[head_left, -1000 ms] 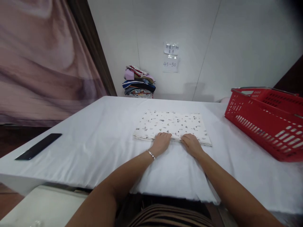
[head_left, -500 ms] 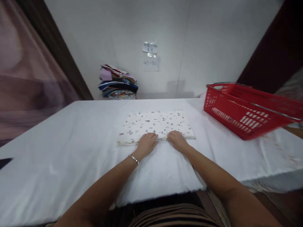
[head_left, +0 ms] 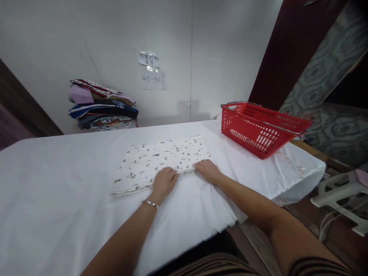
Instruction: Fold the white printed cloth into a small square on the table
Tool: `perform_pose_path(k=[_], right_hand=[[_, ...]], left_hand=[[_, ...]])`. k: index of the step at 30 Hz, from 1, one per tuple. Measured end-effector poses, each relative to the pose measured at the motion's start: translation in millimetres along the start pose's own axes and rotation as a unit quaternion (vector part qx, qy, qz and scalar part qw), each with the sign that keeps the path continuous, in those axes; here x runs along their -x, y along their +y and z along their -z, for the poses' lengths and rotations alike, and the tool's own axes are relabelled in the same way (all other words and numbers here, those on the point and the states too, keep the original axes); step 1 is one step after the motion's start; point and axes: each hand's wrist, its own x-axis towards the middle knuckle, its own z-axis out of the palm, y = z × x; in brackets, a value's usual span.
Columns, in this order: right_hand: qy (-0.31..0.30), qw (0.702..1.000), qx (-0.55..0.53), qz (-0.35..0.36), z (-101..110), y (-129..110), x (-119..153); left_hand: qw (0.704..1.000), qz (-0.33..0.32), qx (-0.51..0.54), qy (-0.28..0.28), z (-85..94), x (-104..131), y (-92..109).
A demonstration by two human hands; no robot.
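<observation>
A folded white cloth (head_left: 161, 157) with small dark prints lies flat on the white-covered table (head_left: 71, 165). On its near edge rests my left hand (head_left: 164, 182), a bracelet on the wrist, fingers over the fabric. My right hand (head_left: 209, 170) touches the same edge closer to the cloth's right corner. Both sets of fingers are laid on the layered edge; the thumbs are partly hidden. Several folded layers show along the near side.
A red basket (head_left: 255, 132) with metal handles stands at the table's right. Folded textiles (head_left: 103, 105) are stacked beyond the far left edge, against the wall. Paper signs (head_left: 153, 79) hang there. A white stool (head_left: 343, 199) is on the floor at right.
The view has turned to the right, so the basket, cloth and stack appear further left and the stool has come into view. Both hands remain on the cloth's near edge.
</observation>
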Motion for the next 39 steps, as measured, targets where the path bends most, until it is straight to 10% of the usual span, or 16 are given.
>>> perform_pose_path(k=[21, 39], right_hand=[[-0.067, 0.986, 0.055, -0.143, 4, 56, 37], [-0.009, 0.990, -0.017, -0.138, 16, 30, 35]], left_hand=[[0.998, -0.043, -0.045, -0.022, -6.6, -2, 2], [0.997, -0.026, -0.066, -0.044, -2.6, 3, 8]])
